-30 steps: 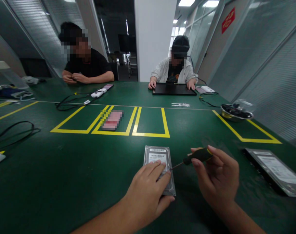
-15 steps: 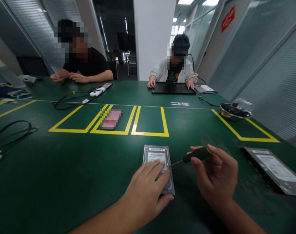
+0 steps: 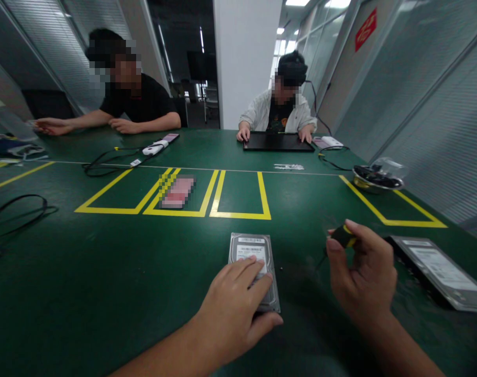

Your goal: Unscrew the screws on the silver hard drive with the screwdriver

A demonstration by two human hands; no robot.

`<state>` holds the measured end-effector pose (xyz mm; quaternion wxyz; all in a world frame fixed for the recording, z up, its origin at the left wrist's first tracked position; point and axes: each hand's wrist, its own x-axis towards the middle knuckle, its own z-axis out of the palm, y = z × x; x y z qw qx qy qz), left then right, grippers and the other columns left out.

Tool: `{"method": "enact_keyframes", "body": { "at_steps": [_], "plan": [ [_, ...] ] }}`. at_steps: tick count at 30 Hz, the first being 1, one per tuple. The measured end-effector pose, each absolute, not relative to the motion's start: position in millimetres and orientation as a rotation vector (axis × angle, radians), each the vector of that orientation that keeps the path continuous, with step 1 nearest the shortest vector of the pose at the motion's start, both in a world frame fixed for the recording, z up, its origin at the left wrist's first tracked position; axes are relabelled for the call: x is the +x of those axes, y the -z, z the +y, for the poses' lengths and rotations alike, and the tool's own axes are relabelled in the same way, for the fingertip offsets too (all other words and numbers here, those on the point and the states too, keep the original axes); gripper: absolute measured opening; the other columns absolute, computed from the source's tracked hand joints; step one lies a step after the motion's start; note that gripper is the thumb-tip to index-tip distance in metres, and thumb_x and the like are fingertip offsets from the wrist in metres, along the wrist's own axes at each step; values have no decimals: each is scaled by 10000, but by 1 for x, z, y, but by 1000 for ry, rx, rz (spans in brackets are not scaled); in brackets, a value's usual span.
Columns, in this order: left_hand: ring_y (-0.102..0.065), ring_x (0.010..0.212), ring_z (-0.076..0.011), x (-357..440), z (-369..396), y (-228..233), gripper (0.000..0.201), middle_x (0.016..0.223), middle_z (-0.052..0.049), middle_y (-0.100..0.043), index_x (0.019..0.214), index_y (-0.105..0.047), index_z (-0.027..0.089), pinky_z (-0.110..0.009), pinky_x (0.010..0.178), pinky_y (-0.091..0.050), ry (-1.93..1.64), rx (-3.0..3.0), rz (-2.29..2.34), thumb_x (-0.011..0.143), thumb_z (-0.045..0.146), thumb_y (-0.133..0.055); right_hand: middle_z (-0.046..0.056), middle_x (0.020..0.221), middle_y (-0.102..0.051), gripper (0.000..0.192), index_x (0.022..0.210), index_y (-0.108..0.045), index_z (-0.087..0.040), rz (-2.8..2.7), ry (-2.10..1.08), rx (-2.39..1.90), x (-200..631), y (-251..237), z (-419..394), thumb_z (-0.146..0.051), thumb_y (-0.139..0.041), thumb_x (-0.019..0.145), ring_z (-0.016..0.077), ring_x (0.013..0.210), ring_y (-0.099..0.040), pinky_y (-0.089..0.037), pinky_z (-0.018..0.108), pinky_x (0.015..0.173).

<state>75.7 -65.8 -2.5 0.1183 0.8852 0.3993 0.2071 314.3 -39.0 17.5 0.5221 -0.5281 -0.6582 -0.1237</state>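
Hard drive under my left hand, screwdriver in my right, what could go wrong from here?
The left hand rests flat on only the near part of the hard drive, so it might slide on the green mat. The screwdriver in the right hand is off the drive, and its tip could scratch the label.

We are seeing our two forearms coming in bare from the lower edge, with no sleeve showing on either. Our left hand [image 3: 232, 309] and right hand [image 3: 359, 280] are showing no gloves, rings or watch, and the fingernails are looking short and unpainted.
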Motion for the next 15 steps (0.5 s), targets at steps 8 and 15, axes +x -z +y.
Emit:
{"method": "enact_keyframes", "body": {
  "at_steps": [8,15],
  "plan": [
    [-568,982,-252,97,-50,-17,148,983,-28,-677,1010,-683,232,-430,868,-463,-549,2507,1258,907,319,-621,136,1094,-566,443,1318,-572,-196,-2250,502,-1587,330,-7,-25,-82,-428,915,234,906,-563,-504,347,758],
    [-580,953,-288,137,-25,-22,135,918,-61,-680,853,-736,211,-429,785,-470,-338,2651,1378,894,257,-616,105,1055,-608,452,1341,-554,-193,-2343,487,-1949,330,5,-22,-85,-477,910,221,859,-606,-492,329,727]
  ]
}}
